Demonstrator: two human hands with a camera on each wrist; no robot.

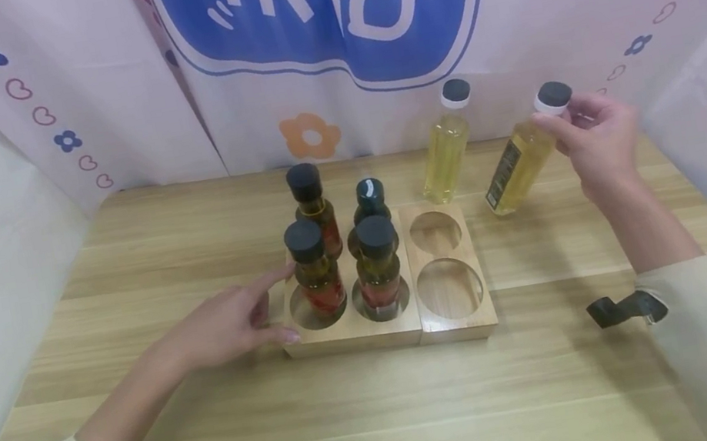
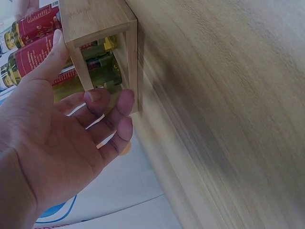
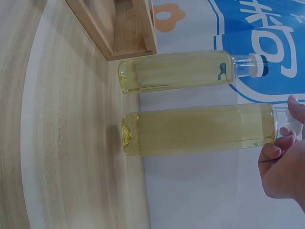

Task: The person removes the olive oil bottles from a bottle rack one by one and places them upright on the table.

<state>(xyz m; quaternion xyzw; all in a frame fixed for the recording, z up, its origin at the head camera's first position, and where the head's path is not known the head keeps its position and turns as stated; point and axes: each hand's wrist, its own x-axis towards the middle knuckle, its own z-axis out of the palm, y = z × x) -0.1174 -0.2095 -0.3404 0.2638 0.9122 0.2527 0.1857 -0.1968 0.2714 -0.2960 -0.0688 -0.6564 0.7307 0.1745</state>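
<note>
My right hand (image 1: pixel 600 140) grips the neck of a clear oil bottle (image 3: pixel 200 131) with pale yellow oil and a dark cap. In the head view this bottle leans, its cap tipped to the right. A matching oil bottle (image 1: pixel 448 158) stands to its left. My left hand (image 1: pixel 226 324) rests against the left end of a wooden bottle rack (image 1: pixel 360 343). Its thumb and index finger touch the rack's edge, and the other fingers curl loosely beside the open end. Several dark, black-capped bottles (image 1: pixel 379 271) fill the rack's left holes; two round holes (image 1: pixel 449 289) at its right are empty.
The rack stands on a wood-grain table (image 1: pixel 359 422), a seam setting off its two right holes. A white cloth backdrop (image 1: pixel 119 119) with a blue printed sign and flowers hangs behind. Black straps (image 1: pixel 621 310) hang at both sleeve cuffs.
</note>
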